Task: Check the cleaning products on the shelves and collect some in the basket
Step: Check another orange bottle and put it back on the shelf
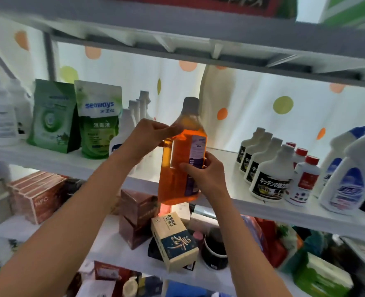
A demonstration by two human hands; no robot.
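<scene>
I hold an orange bottle [177, 159] with a grey cap and a purple-white label upright in front of the middle shelf [263, 206]. My left hand [147, 138] grips its upper body and handle from the left. My right hand [205, 174] holds its lower right side, fingers curled over the label. No basket is in view.
Green refill pouches [98, 118] and white bottles [134, 116] stand on the shelf's left. White bottles with black labels [267, 174], red-capped bottles [305, 179] and blue-capped bottles [348, 181] stand on its right. Boxes [175, 241] and packets fill the shelf below. Another shelf [198, 33] hangs close overhead.
</scene>
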